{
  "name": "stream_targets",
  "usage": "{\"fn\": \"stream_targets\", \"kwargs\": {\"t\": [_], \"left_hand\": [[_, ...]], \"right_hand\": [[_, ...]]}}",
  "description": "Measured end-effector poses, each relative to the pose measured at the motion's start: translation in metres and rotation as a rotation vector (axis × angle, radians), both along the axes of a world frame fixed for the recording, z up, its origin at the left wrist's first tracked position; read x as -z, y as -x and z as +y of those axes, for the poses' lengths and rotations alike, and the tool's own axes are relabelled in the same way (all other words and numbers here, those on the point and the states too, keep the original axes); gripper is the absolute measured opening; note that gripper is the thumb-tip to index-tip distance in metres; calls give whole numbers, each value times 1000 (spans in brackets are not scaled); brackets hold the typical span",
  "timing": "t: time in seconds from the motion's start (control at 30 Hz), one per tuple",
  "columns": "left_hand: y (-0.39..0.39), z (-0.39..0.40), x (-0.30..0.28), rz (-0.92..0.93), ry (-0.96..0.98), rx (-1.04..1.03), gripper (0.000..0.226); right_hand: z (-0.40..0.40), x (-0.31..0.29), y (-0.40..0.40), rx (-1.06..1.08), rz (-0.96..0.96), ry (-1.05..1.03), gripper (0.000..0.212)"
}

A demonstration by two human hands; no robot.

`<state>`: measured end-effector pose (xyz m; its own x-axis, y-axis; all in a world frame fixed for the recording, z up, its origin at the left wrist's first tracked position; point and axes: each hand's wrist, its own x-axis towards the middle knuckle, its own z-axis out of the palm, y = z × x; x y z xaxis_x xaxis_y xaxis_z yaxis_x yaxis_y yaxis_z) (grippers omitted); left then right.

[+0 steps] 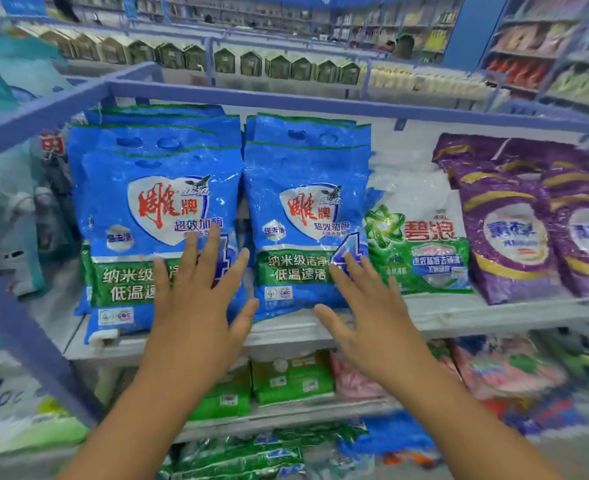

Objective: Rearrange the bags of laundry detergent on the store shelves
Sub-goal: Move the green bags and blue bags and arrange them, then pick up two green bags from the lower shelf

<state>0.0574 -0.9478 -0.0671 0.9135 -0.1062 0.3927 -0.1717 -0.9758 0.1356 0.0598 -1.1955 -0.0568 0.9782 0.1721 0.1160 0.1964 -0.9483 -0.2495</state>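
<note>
Two stacks of blue detergent bags lean on the upper shelf (494, 317): a left stack (140, 202) and a right stack (303, 209). My left hand (196, 306) is spread with straight fingers in front of the left stack's lower right corner. In front of the right stack's lower right corner is my right hand (372, 306), also spread open, its fingertips at the bag's edge. Whether either hand touches a bag I cannot tell. Neither hand holds anything. A white and green bag (421, 244) lies right of the blue stacks.
Purple bags (514, 230) stand at the shelf's right end. Green bags (293, 379) and pink bags (507, 368) fill the lower shelf. A blue shelf frame post (37, 341) rises at the left. Further aisles with goods stand behind.
</note>
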Motion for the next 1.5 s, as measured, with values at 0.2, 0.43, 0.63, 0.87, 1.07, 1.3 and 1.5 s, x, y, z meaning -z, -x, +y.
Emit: {"fn": "stream_targets", "kwargs": {"t": [0.2,0.43,0.63,0.87,1.07,1.3,1.5], "left_hand": [[46,-80,9,105,-42,83,66],[103,-224,14,248,-85,234,67],[132,-352,12,320,-64,366,71],[150,-477,14,345,25,570,70],[130,-575,28,336,-12,676,71],[71,-692,61,418,24,777,69],[7,-786,78,581,72,798,70]], "right_hand": [[-78,14,59,62,75,-33,74],[-210,24,145,223,180,-69,77],[-321,30,217,423,161,-91,78],[-421,24,260,591,139,-137,77],[-495,32,254,722,111,-140,79],[-595,60,207,843,181,-200,78],[-674,67,153,920,284,-255,75]]}}
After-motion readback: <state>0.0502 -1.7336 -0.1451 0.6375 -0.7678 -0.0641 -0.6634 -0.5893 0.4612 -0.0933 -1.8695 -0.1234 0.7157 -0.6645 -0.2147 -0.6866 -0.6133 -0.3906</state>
